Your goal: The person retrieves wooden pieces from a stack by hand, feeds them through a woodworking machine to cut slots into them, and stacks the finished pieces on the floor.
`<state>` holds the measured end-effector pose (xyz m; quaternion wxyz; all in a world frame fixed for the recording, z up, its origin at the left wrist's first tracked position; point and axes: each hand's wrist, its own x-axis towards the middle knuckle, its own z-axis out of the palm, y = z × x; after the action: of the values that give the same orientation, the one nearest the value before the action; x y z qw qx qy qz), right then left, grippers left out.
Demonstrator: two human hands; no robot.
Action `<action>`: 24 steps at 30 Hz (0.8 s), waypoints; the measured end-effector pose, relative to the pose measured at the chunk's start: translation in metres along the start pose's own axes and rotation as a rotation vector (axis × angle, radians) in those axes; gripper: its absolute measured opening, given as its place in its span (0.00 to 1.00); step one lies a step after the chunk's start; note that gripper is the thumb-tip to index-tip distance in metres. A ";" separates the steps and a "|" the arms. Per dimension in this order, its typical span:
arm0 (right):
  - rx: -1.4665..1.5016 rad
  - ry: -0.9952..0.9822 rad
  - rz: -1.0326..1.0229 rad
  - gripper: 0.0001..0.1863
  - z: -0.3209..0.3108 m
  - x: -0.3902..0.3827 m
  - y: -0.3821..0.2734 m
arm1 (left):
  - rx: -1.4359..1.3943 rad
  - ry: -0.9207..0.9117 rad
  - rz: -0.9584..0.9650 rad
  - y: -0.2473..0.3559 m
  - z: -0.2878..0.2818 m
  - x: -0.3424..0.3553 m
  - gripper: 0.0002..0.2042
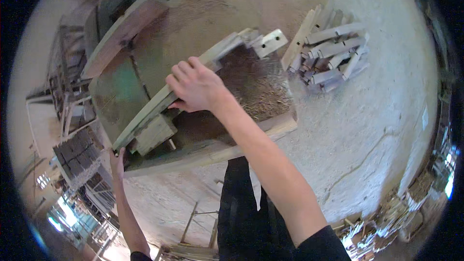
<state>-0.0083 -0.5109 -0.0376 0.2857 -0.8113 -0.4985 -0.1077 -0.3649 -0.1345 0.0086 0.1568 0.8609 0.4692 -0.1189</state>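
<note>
A: Nearest the lens is the right forearm, running up from the lower edge. What about the hands, left first?

B: The left hand sits low at the near edge of the bench, touching it below the block; whether it grips or only braces, I can't tell. Up and to the right, the right hand has its fingers curled down over the plank, closed on it.

A: And the plank?

B: It lies slantwise on the bench, one end down-left of the grip by the block, the other running up-right past the knuckles. Sawdust spreads just right of the hand; well off to the right a pile of offcuts lies on the floor.

A: Which step, would you say?

B: Feeding or positioning the plank, I judge. The next move calls for a firm hold and a push along its length, keeping it flat.
</note>
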 end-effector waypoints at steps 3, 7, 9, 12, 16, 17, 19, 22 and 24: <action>-0.009 -0.011 -0.024 0.32 0.001 -0.004 0.006 | 0.049 0.077 -0.079 0.032 0.008 -0.010 0.31; 0.058 0.015 -0.045 0.32 -0.003 0.008 -0.002 | 0.085 0.201 -0.019 0.029 -0.008 -0.011 0.29; 0.059 -0.031 0.001 0.31 -0.009 0.010 -0.005 | 0.015 0.164 0.002 0.033 -0.009 -0.013 0.32; -0.002 -0.036 -0.018 0.32 -0.010 0.012 -0.006 | -0.082 0.164 -0.009 0.041 -0.009 -0.016 0.31; -0.004 -0.056 -0.048 0.32 -0.014 0.014 -0.008 | -0.066 0.134 -0.052 0.052 -0.019 -0.020 0.33; -0.010 -0.061 -0.042 0.32 -0.014 0.016 -0.011 | -0.131 0.109 -0.028 0.046 -0.023 -0.021 0.32; -0.020 -0.071 -0.058 0.32 -0.013 0.016 -0.011 | -0.215 0.094 -0.015 0.044 -0.022 -0.020 0.32; -0.057 -0.111 -0.022 0.33 -0.014 0.020 -0.019 | -0.194 0.058 -0.087 0.030 -0.019 -0.018 0.34; -0.070 -0.115 -0.043 0.33 -0.011 0.020 -0.021 | -0.145 0.233 0.046 0.027 -0.015 -0.024 0.33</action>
<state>-0.0155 -0.4953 -0.0117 0.2254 -0.8148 -0.5275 -0.0843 -0.3540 -0.1609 0.0348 0.1660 0.8658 0.4717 0.0195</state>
